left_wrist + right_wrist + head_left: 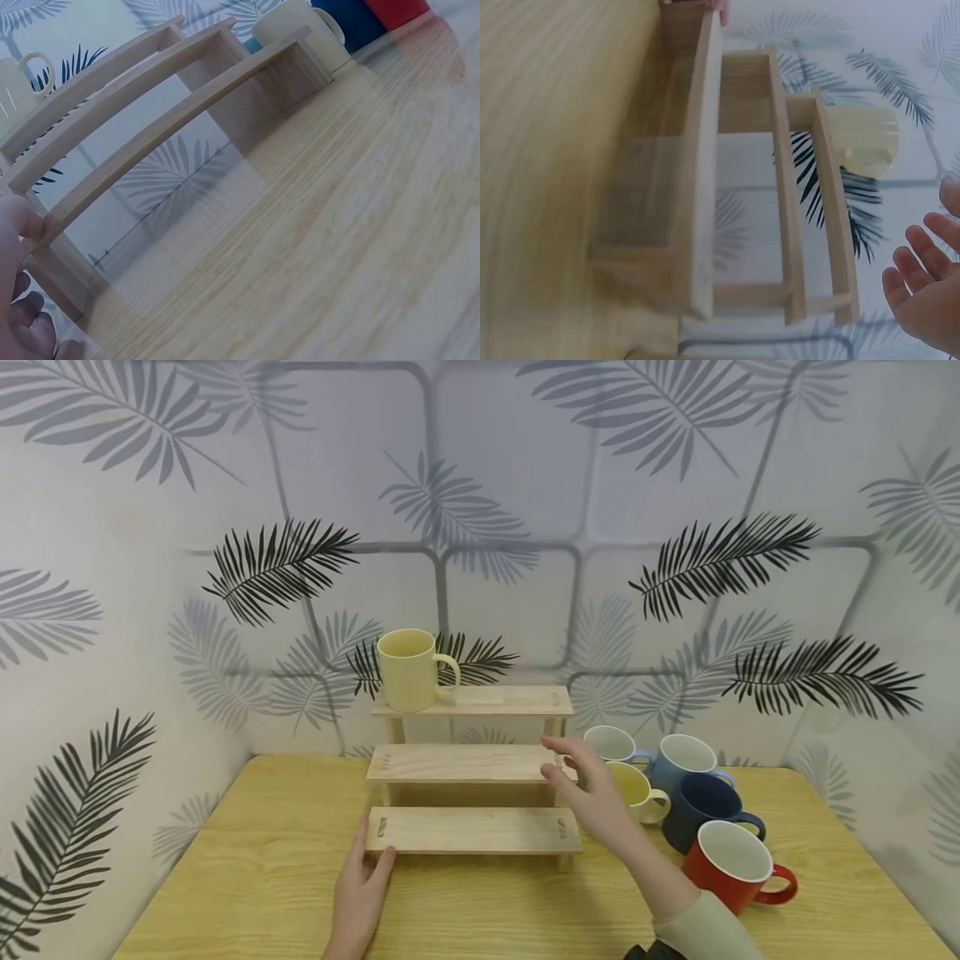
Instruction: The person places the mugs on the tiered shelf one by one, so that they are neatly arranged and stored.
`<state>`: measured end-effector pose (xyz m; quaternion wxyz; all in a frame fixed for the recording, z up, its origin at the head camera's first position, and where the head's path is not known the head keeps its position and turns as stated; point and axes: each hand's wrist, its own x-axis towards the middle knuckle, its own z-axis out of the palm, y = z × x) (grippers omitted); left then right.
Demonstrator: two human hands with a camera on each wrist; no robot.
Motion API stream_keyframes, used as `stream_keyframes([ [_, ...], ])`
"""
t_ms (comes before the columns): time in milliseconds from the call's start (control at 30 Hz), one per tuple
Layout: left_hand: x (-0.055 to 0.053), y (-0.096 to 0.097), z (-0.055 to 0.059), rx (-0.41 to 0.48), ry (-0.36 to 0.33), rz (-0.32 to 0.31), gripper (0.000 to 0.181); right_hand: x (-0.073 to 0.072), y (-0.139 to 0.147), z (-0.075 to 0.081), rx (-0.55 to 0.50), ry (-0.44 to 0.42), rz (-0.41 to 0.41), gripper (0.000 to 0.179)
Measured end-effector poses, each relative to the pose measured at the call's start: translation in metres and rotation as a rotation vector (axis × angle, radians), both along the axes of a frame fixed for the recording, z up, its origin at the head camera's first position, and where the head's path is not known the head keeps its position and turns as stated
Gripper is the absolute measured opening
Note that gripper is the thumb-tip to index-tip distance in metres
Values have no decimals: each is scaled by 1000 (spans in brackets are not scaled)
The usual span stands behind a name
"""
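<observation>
A three-step wooden shelf (pixel 472 831) stands on the table. My left hand (pixel 360 893) grips the left end of its lowest board, with the thumb at the front edge; the left wrist view shows that thumb (pixel 22 217) against the board. A pale yellow mug (pixel 408 672) sits upright on the left of the top board, handle to the right. My right hand (pixel 596 789) is raised near the right end of the middle board, holding nothing. In the right wrist view, the right hand's fingers (pixel 919 262) are loosely spread, apart from the shelf.
Several mugs cluster to the right of the shelf: a yellow one (pixel 628 785), a light blue one (pixel 678 760), a navy one (pixel 705 810), a red one (pixel 731 868) and one with a pale blue handle (pixel 609 743). A leaf-patterned wall (pixel 495 610) rises behind the wooden table (pixel 247 860).
</observation>
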<state>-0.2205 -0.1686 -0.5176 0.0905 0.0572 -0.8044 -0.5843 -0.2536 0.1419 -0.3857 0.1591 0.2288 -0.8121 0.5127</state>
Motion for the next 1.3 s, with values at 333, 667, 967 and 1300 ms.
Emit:
stream_keyframes([
  [333, 0, -1, -3, 16, 9, -6, 79, 42, 53, -19, 141, -5, -209, 34],
  [667, 1, -1, -3, 20, -2, 3, 81, 66, 111, -36, 193, 125, -353, 29],
  [967, -1, -1, -1, 17, 5, -5, 79, 85, 159, -49, 217, -17, -553, 33],
  [1300, 0, 1, -1, 30, 7, -9, 79, 90, 198, -73, 228, -35, -595, 30],
])
